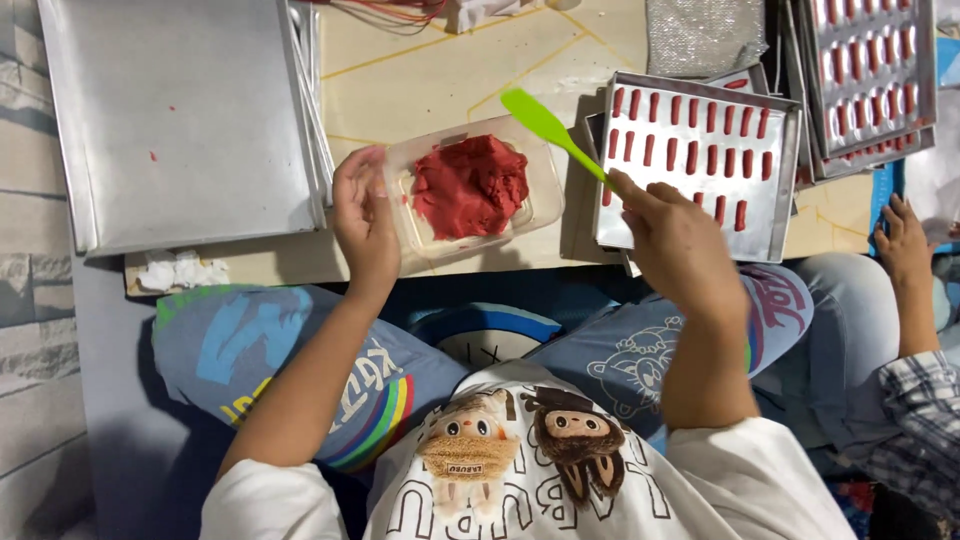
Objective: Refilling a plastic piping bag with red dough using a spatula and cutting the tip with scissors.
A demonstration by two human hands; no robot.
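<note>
Red paste [470,186] between empty tray [175,120] and capsule-filled tray [785,170].

Your right hand [672,232] covers the lower end of the spatula [553,130], so you cannot see how your fingers wrap it. Your left hand [363,215] hides the near-left corner of the dish [545,195]. The big tray [180,120] runs off the top edge, and so does the upper mould tray [870,75] (its far rows are lost). The nearer mould tray [785,190] is partly behind your right hand. The other person's hand [903,243] is cut by the right edge. The crumpled white bit [180,270] is too small to make out.
</note>
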